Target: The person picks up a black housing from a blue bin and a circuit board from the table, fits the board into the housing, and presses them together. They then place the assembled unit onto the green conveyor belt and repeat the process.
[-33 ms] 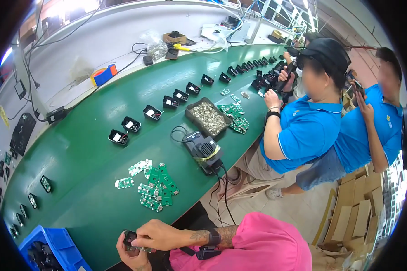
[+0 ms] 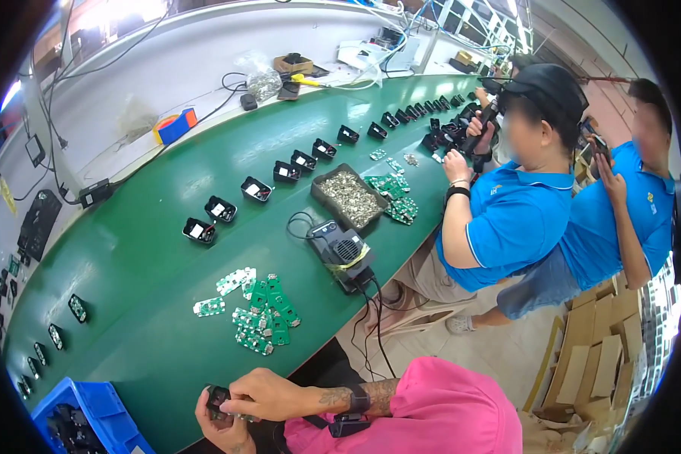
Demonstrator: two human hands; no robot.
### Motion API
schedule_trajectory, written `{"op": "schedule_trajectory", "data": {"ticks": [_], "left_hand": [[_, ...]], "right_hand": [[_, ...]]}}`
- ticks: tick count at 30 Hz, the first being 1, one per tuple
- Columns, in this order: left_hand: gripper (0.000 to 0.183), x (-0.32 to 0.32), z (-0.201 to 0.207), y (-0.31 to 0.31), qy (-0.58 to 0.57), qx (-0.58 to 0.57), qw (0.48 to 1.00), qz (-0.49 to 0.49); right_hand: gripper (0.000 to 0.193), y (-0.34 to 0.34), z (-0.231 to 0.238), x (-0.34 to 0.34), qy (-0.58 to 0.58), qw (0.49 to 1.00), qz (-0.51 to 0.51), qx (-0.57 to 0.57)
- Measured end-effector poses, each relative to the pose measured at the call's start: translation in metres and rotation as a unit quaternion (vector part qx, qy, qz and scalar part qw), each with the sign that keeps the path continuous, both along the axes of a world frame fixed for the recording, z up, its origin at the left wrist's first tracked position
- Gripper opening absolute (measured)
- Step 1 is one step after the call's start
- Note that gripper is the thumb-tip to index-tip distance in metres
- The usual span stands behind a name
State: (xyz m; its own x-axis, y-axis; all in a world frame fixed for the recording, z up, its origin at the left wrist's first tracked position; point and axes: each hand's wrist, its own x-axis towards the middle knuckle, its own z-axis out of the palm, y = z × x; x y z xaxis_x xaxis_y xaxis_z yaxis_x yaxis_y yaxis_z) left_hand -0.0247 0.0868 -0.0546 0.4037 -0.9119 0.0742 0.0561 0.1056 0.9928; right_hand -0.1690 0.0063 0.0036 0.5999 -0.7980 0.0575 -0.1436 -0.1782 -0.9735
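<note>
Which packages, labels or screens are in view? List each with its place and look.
Cardboard boxes: stacked at the right on the floor, flat, tan.
Blue plastic bin: lower left on the green belt, rectangular.
Clear plastic bag: on the white bench behind the belt, crumpled.
Phone: held by the far person, dark.

Illumination is bright and even, apparently from overhead, with strong white glare blown out along the upper left rim and a softer sheen across the green counter. Shadows are short and faint beneath the small parts. Fisheye distortion is heavy: the counter edge bows into an arc and a black vignette rings the frame. Centre sharpness is adequate; the circuit boards read clearly. Detail softens toward the rim, where the blue bin and the hands at the lower edge are stretched. One face is blurred.
</note>
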Motion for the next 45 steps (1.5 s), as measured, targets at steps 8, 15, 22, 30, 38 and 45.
{"op": "schedule_trajectory", "data": {"ticks": [8,15,22,30,38,45], "left_hand": [[0.064,-0.006,-0.004,-0.003,-0.020,-0.041,0.993,0.112],[0.049,-0.017,0.016,-0.014,-0.152,-0.035,0.985,0.073],[0.051,-0.012,0.019,0.001,-0.108,-0.024,0.991,0.074],[0.053,-0.007,0.030,-0.004,-0.093,0.001,0.995,0.029],[0.045,-0.003,0.036,-0.002,0.070,0.084,0.994,-0.028],[0.043,-0.006,0.036,-0.010,0.114,0.081,0.990,-0.014]], "right_hand": [[0.022,0.009,-0.015,-0.005,0.073,0.982,0.064,-0.159],[0.014,0.000,0.001,-0.016,0.040,0.984,0.074,-0.155],[0.023,0.003,0.001,0.000,0.071,0.984,0.025,-0.160],[0.026,0.000,0.000,0.002,0.103,0.979,-0.023,-0.177],[0.033,-0.001,-0.008,0.002,0.166,0.960,-0.045,-0.220],[0.032,-0.008,-0.006,0.004,0.060,0.998,-0.027,-0.001]]}}
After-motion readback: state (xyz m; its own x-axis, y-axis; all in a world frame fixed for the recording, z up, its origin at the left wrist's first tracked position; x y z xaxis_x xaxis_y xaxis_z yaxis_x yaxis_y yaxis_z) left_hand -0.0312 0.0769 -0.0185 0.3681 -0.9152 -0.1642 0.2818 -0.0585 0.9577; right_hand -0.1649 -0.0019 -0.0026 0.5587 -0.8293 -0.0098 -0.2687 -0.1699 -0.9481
